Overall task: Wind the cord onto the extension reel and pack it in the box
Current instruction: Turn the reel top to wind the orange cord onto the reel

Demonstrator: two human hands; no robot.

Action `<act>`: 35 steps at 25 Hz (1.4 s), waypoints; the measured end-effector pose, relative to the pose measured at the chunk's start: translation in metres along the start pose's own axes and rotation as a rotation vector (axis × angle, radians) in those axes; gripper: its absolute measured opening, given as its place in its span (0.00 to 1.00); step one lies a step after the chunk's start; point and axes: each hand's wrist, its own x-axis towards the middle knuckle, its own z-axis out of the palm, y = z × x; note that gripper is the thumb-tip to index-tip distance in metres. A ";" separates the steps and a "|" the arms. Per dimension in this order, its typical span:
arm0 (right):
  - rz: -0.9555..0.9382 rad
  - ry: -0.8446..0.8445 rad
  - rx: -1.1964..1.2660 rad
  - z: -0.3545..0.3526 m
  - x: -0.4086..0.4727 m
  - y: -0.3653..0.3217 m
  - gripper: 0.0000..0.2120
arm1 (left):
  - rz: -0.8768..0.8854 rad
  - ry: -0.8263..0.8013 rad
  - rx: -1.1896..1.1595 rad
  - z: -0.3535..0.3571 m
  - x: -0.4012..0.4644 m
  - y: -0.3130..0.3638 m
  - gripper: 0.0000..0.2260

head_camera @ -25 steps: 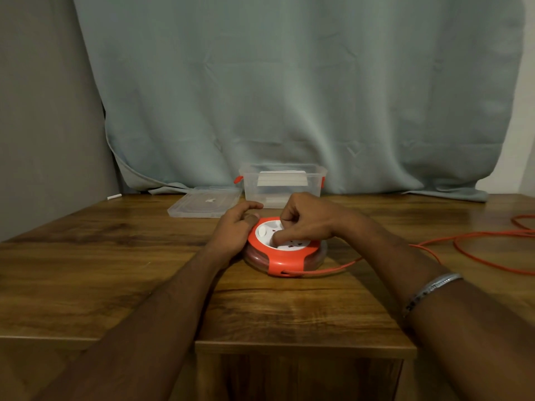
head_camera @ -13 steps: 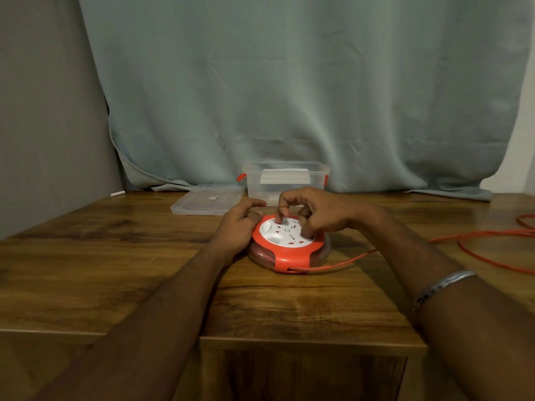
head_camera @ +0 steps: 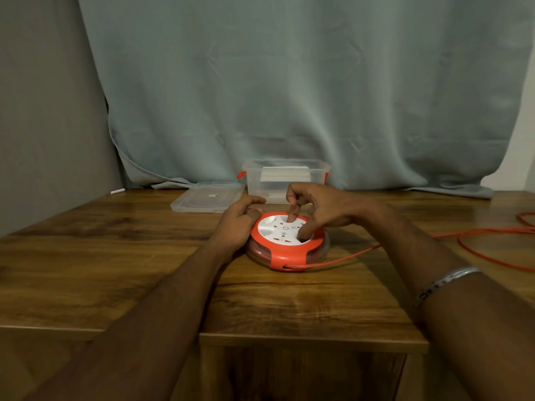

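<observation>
An orange extension reel (head_camera: 285,254) with a white socket face lies flat on the wooden table (head_camera: 115,256). My left hand (head_camera: 238,224) clasps its left rim. My right hand (head_camera: 321,208) hovers over the white face, index fingertip and thumb pressed into it. An orange cord (head_camera: 356,254) leaves the reel's front slot and runs right, looping near the table's right edge. Behind the reel stands a clear plastic box (head_camera: 285,180) with orange latches and something white inside.
The box's clear lid (head_camera: 207,197) lies flat to the left of the box. A grey-green curtain (head_camera: 289,96) hangs behind the table and drapes onto its back edge. A small white piece (head_camera: 117,191) lies at the far left. The table's front edge is close to me.
My right hand has turned on the white face, its fingers shifting from the front round toward the right and back. The white face shows more. The left hand has stayed on the rim.
</observation>
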 end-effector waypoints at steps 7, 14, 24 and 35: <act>0.008 0.031 -0.180 0.012 0.005 -0.011 0.18 | 0.017 -0.005 0.011 0.000 0.001 0.000 0.12; 0.017 0.094 -0.207 0.018 0.009 -0.014 0.21 | 0.021 -0.012 0.031 0.000 0.001 -0.001 0.12; -0.045 -0.073 -0.023 0.001 0.000 -0.006 0.28 | 0.000 -0.017 0.006 0.002 0.001 0.000 0.13; -0.002 -0.061 -0.011 0.002 -0.006 -0.006 0.34 | 0.001 -0.016 0.011 0.000 0.001 0.000 0.13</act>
